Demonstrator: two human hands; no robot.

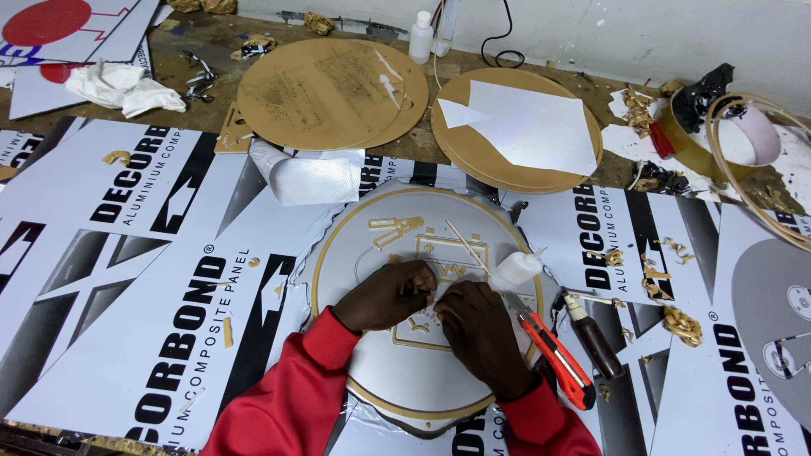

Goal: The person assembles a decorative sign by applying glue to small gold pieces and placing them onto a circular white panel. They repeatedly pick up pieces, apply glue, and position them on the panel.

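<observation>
While your left hand (384, 295) and right hand (481, 333) meet at the middle of the round silver plaque (397, 371), their fingertips pinch together over a tiny gold cut-out piece (431, 297) lying on its face; how firmly either hand has it, you cannot tell. That piece looks thin, light and easy to snap, so take it by its edges. A red utility knife (557, 359) and a small white glue bottle (515, 268) lie just beside your right hand. Black-and-white printed panels (127, 279) cover the bench, and two tan discs (334, 93) sit beyond.
</observation>
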